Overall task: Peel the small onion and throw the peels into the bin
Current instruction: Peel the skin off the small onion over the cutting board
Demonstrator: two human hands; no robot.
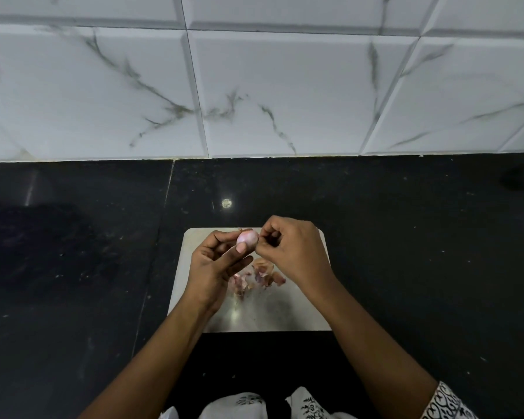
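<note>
A: From the head camera, where is the small onion (247, 237)?

B: It is up off the surface, held over the middle of the far edge of a steel board (254, 319). It looks pale pink and smooth.

A: Which hand has it?

B: The left hand (215, 267) grips it, with the thumb tip pressed on its near side and the curled fingers behind it. The right hand (294, 252) meets it from the other side with its fingers curled tight. Its thumb and forefinger pinch at the onion's right end. I cannot tell whether a shred of skin sits between those tips.

A: And the peels (259, 275)?

B: A loose heap of pinkish and tan scraps lies around the middle of the board. It is between the two wrists, and the left hand hides part of it.

A: What carries the board?

B: A black speckled counter (73, 267). The board sits square toward the counter's front, well apart from the back edge. A wall of white marbled tiles (285, 86) rises from that back edge.

A: Anything else?

B: There is a patterned white sleeve (445, 400) on the right arm, low at the right. White printed cloth (248, 403) runs along the bottom.
</note>
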